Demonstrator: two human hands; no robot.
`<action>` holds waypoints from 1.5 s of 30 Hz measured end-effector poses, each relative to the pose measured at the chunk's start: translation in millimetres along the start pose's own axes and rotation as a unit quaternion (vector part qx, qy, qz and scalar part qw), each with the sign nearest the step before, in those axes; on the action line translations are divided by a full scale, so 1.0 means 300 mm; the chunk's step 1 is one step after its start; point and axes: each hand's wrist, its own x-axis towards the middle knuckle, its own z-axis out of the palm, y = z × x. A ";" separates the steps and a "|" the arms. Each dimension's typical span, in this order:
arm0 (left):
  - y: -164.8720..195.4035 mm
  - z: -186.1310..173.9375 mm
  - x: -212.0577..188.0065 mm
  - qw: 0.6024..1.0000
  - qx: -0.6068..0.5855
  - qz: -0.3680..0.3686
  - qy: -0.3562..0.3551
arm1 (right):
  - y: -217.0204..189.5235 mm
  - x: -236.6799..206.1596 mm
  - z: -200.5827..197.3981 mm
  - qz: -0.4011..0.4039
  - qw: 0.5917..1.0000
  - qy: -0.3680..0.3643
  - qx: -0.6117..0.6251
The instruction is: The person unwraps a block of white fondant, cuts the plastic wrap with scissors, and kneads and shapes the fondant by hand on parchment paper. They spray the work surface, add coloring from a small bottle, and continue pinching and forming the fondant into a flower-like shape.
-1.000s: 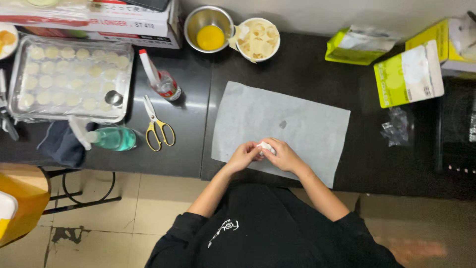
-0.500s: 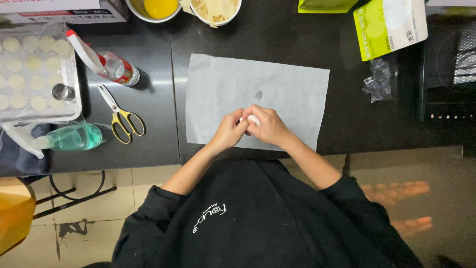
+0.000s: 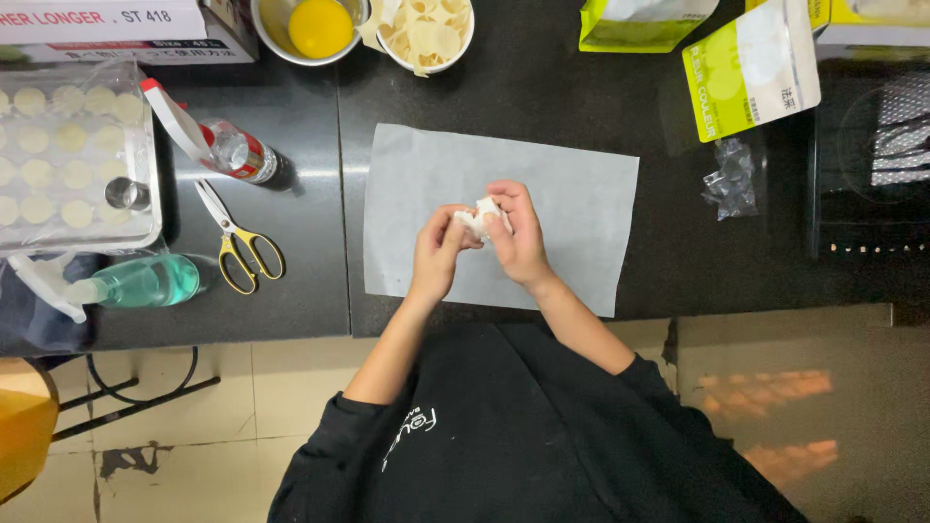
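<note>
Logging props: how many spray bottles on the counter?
2. A clear spray bottle with red-and-white trigger lies above the scissors; a green spray bottle lies left of them. Others may sit off-frame.

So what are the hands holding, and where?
Both the left hand and right hand pinch a small white lump by its sides with the fingertips, above the paper sheet.

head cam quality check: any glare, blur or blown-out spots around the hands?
Head view: sharp overall, no motion blur on the left hand or right hand; the white lump in their grip is bright with little texture showing; soft sheen on the black counter; warm orange light patches on the floor.
</note>
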 end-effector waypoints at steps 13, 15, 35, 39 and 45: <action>0.094 0.014 0.001 0.939 0.309 -0.048 -0.141 | 0.013 0.015 -0.102 0.036 0.996 -0.070 -0.042; 0.058 0.036 -0.001 0.976 0.172 -0.065 -0.115 | 0.028 0.022 -0.097 0.045 0.998 -0.037 0.037; -0.071 -0.038 -0.107 0.973 0.224 0.043 0.032 | 0.233 0.045 -0.185 0.203 0.880 0.265 0.339; -0.109 -0.076 -0.034 0.890 0.437 0.127 0.013 | 0.258 0.015 -0.255 0.307 0.885 0.190 0.295; -0.254 -0.075 0.050 0.866 0.490 0.098 -0.002 | 0.341 -0.055 -0.266 0.236 0.970 0.054 -0.020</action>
